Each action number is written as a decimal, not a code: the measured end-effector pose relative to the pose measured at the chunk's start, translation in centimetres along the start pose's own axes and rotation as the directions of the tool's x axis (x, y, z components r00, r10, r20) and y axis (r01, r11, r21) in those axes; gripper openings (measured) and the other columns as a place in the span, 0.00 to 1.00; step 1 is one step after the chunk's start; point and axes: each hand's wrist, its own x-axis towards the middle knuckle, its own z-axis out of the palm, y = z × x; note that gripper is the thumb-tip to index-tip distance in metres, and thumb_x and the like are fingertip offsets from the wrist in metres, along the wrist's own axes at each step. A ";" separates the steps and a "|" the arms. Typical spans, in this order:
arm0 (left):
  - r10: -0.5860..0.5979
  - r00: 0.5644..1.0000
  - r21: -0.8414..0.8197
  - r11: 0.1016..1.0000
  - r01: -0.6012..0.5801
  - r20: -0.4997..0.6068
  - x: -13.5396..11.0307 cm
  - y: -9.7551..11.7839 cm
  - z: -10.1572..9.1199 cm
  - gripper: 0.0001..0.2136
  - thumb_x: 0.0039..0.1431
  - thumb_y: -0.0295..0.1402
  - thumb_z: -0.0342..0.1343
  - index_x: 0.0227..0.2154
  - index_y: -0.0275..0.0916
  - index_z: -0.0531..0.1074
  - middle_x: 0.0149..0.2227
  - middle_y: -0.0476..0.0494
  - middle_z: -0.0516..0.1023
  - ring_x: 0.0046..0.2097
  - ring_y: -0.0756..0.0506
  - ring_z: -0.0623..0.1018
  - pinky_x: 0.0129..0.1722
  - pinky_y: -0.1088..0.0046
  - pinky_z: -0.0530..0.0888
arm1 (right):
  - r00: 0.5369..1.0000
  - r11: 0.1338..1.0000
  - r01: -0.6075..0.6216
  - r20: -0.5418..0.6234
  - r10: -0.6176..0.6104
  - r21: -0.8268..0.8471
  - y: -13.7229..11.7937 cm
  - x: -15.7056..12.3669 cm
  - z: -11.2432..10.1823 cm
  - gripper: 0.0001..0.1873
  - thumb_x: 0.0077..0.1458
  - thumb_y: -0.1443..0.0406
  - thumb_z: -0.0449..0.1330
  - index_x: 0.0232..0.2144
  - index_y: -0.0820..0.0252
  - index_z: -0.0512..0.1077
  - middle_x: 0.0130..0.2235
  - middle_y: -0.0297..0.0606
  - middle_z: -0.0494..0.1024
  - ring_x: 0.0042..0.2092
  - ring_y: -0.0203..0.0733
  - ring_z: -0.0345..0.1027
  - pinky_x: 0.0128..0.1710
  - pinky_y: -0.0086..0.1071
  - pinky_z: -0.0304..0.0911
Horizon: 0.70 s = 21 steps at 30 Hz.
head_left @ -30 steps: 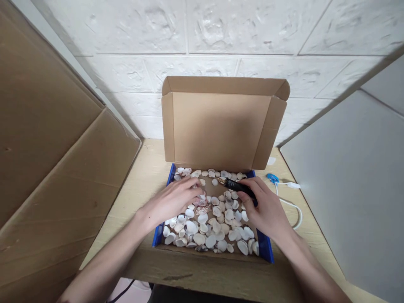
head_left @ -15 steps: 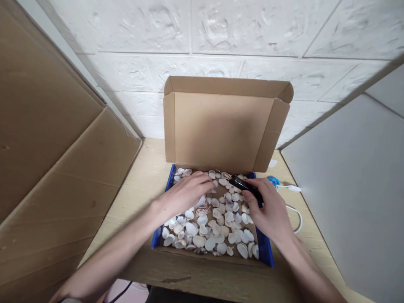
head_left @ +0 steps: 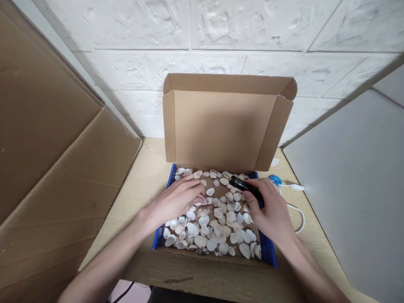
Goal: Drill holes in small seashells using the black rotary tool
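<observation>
And here are the two hands, well apart over the shells! The right hand (head_left: 268, 206) is clamped around one black tool (head_left: 248, 188), smooth, glossy and rounded, with a slim brass-coloured tip. Its long axis runs slantwise above the box's right half, tip toward the far left, butt back in the palm. The left hand (head_left: 183, 195) curls its fingers down at one pinkish shell (head_left: 200, 200), touching by the look of it; whether it's gripped, I can't tell.

Just beside it, one brown speckled shell (head_left: 205, 210), rough and ridged. Around them, white and cream shells (head_left: 192, 229), rounded fans, some smooth, some ribbed, too many and too overlapped to count! They fill one shallow cardboard box with two blue side walls (head_left: 267, 252) and one plain brown lid (head_left: 221, 130) standing up behind. Beneath, the pale, wood-grained worktop (head_left: 145, 168); to the right, one white cable (head_left: 301, 219) curving beside one blue object (head_left: 275, 180). At the back, a white brick-patterned wall (head_left: 217, 25)!
</observation>
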 end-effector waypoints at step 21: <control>-0.513 0.858 -0.999 0.047 -0.005 -0.028 0.4 0.0 -0.6 0.07 0.65 0.36 0.45 0.33 0.42 0.52 0.31 0.46 0.77 0.32 0.47 0.77 0.25 0.75 0.68 | 0.990 0.998 -0.045 0.136 0.049 -0.035 -0.3 -0.3 -0.6 0.16 0.59 0.59 0.49 0.45 0.57 0.68 0.37 0.40 0.79 0.34 0.45 0.73 0.33 0.37 0.66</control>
